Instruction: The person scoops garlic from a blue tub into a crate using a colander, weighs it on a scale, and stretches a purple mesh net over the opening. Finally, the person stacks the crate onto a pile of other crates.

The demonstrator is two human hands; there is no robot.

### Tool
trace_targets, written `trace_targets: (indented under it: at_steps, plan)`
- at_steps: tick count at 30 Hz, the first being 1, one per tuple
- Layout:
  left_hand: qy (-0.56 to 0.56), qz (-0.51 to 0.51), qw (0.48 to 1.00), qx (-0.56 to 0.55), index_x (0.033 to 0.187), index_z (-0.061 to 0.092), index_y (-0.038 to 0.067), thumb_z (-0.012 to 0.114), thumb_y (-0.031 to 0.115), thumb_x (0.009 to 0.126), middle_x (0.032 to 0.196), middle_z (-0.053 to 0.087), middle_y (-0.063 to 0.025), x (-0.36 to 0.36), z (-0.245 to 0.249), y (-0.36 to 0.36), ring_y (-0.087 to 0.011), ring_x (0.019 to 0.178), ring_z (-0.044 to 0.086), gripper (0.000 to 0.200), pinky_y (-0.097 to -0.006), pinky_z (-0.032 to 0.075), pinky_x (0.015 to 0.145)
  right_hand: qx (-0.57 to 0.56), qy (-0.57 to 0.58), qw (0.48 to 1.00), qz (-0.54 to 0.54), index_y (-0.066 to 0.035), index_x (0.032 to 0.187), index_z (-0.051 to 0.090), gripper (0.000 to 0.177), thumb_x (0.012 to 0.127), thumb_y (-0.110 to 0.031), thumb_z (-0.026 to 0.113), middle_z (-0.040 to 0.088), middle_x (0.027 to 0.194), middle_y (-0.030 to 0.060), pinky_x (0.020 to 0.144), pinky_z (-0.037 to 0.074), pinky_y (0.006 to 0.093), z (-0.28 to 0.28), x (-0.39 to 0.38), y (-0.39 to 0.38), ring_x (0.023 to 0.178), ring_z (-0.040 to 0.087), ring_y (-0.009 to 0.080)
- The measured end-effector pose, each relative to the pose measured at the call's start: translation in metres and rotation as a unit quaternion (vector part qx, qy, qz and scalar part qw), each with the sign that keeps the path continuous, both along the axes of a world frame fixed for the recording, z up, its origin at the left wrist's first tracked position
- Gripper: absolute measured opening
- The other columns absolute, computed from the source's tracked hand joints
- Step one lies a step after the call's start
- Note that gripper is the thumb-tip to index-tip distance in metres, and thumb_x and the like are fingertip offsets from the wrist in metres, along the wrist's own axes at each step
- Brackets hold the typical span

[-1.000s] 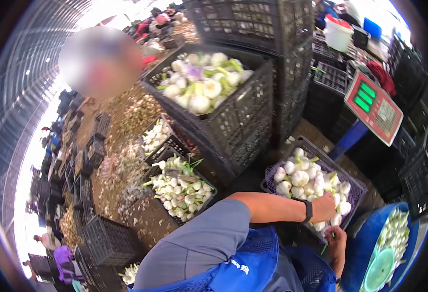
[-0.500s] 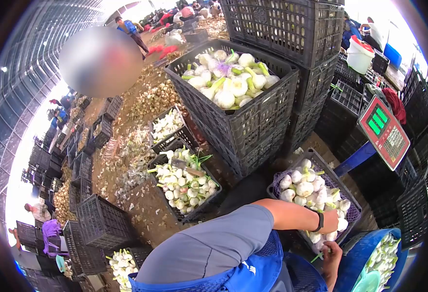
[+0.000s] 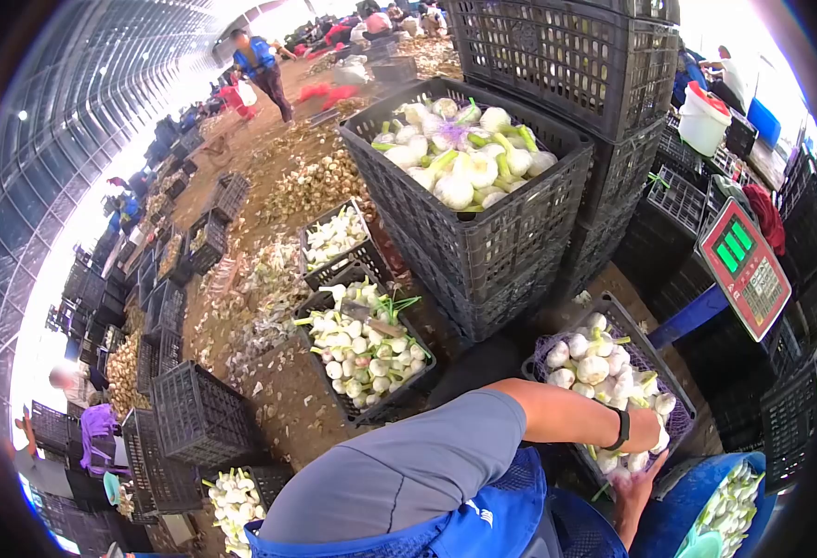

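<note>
A black crate (image 3: 683, 386) lined with purple netting sits low in front of me, filled with white garlic bulbs (image 3: 592, 370) with short green stems. My left hand (image 3: 646, 431), with a dark band on the wrist, reaches down into the bulbs. Its fingers are mostly hidden behind the hand and the garlic. Close below it, my right hand (image 3: 633, 488) is at the crate's near end, fingers stretched along the bulbs and thumb apart, touching garlic at the edge.
A tall stack of black crates (image 3: 483, 246) topped with garlic stands ahead. A scale display (image 3: 746, 270) is on the right, above a blue tub (image 3: 678, 507) of garlic stems. Another garlic crate (image 3: 367, 358) lies left. Farther off, a person (image 3: 258, 65) walks.
My view has shifted slightly, so the scene sits farther right. My left hand has moved lower among the bulbs. My right hand's fingers have straightened from a curl and come closer to the left hand.
</note>
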State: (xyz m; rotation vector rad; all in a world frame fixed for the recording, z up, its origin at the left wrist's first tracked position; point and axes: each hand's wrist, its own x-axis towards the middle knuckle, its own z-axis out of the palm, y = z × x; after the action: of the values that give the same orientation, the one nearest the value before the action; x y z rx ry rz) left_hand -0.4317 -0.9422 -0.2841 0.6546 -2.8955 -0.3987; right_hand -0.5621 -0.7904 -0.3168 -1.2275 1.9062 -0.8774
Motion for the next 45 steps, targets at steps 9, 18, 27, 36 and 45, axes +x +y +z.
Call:
trace_targets:
  at_steps: [9, 18, 27, 36, 45]
  plan:
    - [0.009, 0.002, 1.0, 0.024, 0.079, 0.077, 0.008, 0.064, 0.015, 0.074, 0.08, 0.072, -0.0176, -0.002, 0.008, 0.01, -0.0339, 0.074, 0.069, 0.016, -0.0451, 0.053, 0.069, -0.216, -0.042, 0.97, 0.101, 0.0, 0.14, 0.041, 0.058, 0.087, -0.003, 0.066, 0.061, 0.109, 0.007, 0.083, 0.046, 0.0255, -0.062, 0.002, -0.057, 0.099, 0.056, 0.0114]
    - [0.107, -0.042, 0.991, -0.064, 0.129, 0.055, 0.016, 0.07, 0.017, 0.075, 0.138, 0.045, -0.0232, 0.008, 0.033, -0.035, -0.0357, 0.108, 0.059, 0.057, -0.0435, 0.052, 0.084, -0.126, -0.073, 0.985, 0.088, -0.001, 0.088, 0.059, 0.019, 0.099, -0.016, 0.055, 0.049, 0.074, -0.0032, 0.059, 0.032, 0.0249, -0.043, 0.01, -0.026, 0.067, 0.039, 0.0069]
    - [-0.095, -0.006, 0.995, 0.027, 0.096, 0.075, 0.006, 0.06, 0.017, 0.083, 0.091, 0.072, -0.0151, -0.028, -0.058, -0.049, -0.0329, 0.095, 0.069, 0.022, -0.0429, 0.056, 0.073, -0.146, -0.012, 0.988, 0.053, 0.0, 0.076, 0.057, 0.025, 0.095, -0.016, 0.057, 0.045, 0.064, -0.0001, 0.055, 0.034, 0.0299, -0.02, 0.019, -0.036, 0.06, 0.04, 0.0111]
    - [0.024, -0.067, 0.989, -0.129, 0.08, 0.077, 0.012, 0.063, 0.016, 0.079, 0.087, 0.073, -0.0091, -0.012, 0.003, -0.039, -0.0279, 0.088, 0.07, 0.014, -0.0438, 0.054, 0.073, -0.174, -0.02, 0.984, -0.021, -0.002, 0.09, 0.054, 0.009, 0.093, -0.008, 0.058, 0.05, 0.08, 0.0026, 0.065, 0.04, 0.0284, -0.039, 0.014, -0.048, 0.072, 0.046, 0.0129]
    - [0.095, 0.087, 0.991, -0.04, 0.084, 0.075, 0.002, 0.06, 0.013, 0.077, 0.078, 0.072, -0.0164, -0.019, -0.038, -0.014, -0.0289, 0.072, 0.072, 0.02, -0.0388, 0.055, 0.06, -0.237, -0.262, 0.935, -0.01, -0.001, 0.148, 0.035, 0.063, 0.091, 0.001, 0.062, 0.055, 0.13, 0.0067, 0.098, 0.046, 0.0332, -0.062, 0.005, -0.091, 0.115, 0.054, 0.0167]
